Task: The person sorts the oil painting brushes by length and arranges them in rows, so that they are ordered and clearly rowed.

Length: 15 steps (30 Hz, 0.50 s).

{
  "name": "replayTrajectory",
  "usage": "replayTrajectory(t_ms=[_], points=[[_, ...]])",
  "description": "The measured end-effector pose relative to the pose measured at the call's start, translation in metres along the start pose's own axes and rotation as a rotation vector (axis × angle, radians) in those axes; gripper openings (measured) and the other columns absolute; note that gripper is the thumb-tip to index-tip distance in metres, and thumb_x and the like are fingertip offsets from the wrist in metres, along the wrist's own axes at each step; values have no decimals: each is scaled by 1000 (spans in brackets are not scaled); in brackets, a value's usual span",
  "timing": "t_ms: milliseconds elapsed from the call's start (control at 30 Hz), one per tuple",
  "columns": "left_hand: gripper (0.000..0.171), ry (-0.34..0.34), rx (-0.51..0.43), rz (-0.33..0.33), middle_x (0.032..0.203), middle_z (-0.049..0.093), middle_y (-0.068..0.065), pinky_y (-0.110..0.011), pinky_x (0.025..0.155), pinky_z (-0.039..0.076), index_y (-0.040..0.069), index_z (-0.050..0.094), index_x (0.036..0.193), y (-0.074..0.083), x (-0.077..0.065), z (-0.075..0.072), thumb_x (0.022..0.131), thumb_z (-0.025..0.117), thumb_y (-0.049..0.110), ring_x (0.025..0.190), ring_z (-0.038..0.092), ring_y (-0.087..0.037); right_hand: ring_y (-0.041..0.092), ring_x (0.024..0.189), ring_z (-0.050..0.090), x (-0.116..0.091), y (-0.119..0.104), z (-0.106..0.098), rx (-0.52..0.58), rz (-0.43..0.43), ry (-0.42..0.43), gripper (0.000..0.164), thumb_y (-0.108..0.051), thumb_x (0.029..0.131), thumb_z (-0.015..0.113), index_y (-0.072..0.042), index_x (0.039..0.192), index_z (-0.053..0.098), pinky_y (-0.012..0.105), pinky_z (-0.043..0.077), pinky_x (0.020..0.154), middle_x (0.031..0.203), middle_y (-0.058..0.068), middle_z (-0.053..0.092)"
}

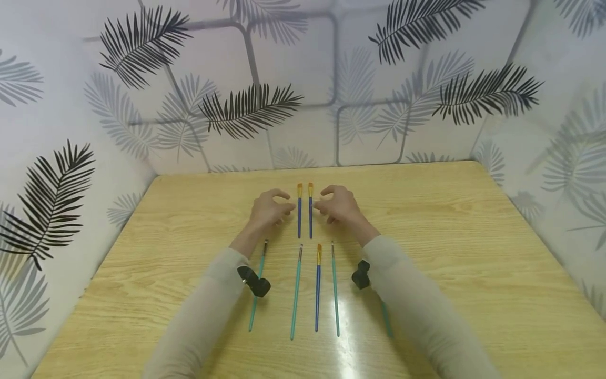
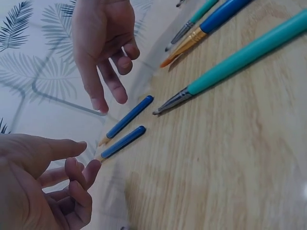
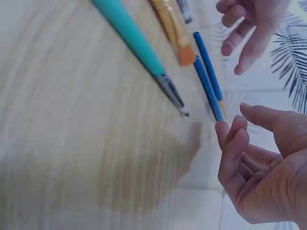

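Observation:
Two blue paintbrushes with flat golden bristles, a left one (image 1: pixel 300 216) and a right one (image 1: pixel 310 216), lie side by side on the table, bristles toward the wall. My left hand (image 1: pixel 271 207) is just left of the pair, fingers loosely bent with nothing in them. On the other side, my right hand (image 1: pixel 340 205) has its fingers loosely bent beside the right brush and holds nothing. In the left wrist view both hands show apart from the brush handles (image 2: pixel 129 117). The right wrist view shows the right fingertips (image 3: pixel 221 132) close to a blue handle.
Nearer to me is a row of paintbrushes: a teal one (image 1: pixel 258 287) by the left wrist, another teal (image 1: pixel 296 295), a blue one (image 1: pixel 317 295), a third teal (image 1: pixel 335 297) and one partly under the right forearm (image 1: pixel 386 318). A leaf-patterned wall (image 1: pixel 303 131) borders the wooden table (image 1: pixel 189 210).

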<state>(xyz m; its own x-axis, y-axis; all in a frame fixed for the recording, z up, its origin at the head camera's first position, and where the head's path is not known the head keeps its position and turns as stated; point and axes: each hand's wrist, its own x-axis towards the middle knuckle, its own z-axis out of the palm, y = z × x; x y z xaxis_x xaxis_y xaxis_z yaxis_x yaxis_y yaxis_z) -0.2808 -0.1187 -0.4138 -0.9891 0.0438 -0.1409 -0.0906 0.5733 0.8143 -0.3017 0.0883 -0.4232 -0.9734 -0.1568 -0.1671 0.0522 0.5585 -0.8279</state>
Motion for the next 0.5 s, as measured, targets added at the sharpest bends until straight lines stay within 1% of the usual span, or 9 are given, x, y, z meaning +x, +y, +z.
replayTrajectory(t_ms=[133, 300, 400, 500], points=[[46, -23, -51, -5, 106, 75, -17, -30, 59, 53, 10, 58, 135, 2, -2, -4, 93, 70, 27, 55, 58, -15, 14, 48, 61, -4, -2, -5, 48, -1, -17, 55, -26, 94, 69, -4, 142, 50, 27, 55, 51, 105, 20, 75], [47, -47, -102, 7, 108, 74, -18, -27, 53, 47, 11, 58, 136, 4, -5, -7, 94, 70, 27, 51, 53, -11, 13, 49, 60, -8, 0, -12, 113, 20, -55, 58, -27, 95, 68, -6, 145, 47, 27, 55, 53, 112, 20, 73], [47, -53, -114, 11, 108, 74, -20, -26, 51, 45, 10, 58, 136, 7, -8, -8, 94, 70, 26, 50, 52, -11, 12, 51, 59, -9, 2, -16, 146, 42, -72, 59, -28, 95, 68, -8, 146, 46, 29, 55, 56, 117, 19, 71], [46, -58, -123, 18, 109, 73, -22, -24, 50, 44, 10, 58, 136, 9, -11, -10, 94, 69, 26, 48, 51, -9, 12, 51, 58, -12, 3, -18, 176, 47, -85, 60, -27, 95, 68, -8, 147, 45, 29, 54, 56, 119, 21, 70]])
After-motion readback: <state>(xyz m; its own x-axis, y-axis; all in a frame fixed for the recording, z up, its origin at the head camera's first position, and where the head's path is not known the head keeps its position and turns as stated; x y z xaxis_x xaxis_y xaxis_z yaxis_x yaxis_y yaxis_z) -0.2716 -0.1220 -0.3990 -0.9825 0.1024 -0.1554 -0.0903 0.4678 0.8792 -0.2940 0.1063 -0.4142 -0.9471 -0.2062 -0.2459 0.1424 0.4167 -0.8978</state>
